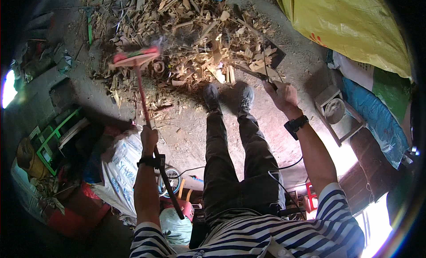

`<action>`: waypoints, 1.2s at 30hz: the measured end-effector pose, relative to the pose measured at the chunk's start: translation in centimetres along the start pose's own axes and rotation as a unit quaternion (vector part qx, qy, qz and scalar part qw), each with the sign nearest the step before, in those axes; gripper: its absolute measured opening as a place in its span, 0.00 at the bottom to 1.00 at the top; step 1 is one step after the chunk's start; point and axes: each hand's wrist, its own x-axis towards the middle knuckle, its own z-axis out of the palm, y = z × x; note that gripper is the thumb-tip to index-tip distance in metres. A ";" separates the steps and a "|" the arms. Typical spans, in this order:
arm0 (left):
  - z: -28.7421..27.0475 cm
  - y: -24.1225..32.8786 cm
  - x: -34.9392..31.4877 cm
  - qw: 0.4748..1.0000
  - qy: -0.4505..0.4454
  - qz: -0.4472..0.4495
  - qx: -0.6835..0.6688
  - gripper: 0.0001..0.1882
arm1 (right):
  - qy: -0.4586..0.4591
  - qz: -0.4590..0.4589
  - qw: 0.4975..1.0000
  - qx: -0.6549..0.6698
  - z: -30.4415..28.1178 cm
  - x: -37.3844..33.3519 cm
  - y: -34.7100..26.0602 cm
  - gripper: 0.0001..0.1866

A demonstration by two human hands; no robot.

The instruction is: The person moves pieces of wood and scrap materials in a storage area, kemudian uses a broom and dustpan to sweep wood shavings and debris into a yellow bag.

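My left hand [149, 140] is closed around the long handle of a broom [143, 98]. The broom's red and pale head, smeared by motion, is over the left edge of a wide heap of wood shavings and scraps [191, 45]. On the right, my right hand [284, 97] is closed on the thin dark handle of what looks like a dustpan [278, 58]. Its dark pan lies at the heap's right side, with shavings on and around it, so its outline is partly hidden.
My shoes [244, 98] stand at the heap's near edge. Right are a wooden frame holding a round container [334, 110], a blue sack [370, 111] and a yellow sheet [346, 23]. A white sack [122, 169] and green frame [53, 142] are left. A cable [293, 164] passes my legs.
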 end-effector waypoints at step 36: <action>2.2 9.8 -2.8 0.962 0.146 0.206 0.099 0.17 | 0.028 0.032 0.999 -0.011 -0.6 -0.9 0.0 0.22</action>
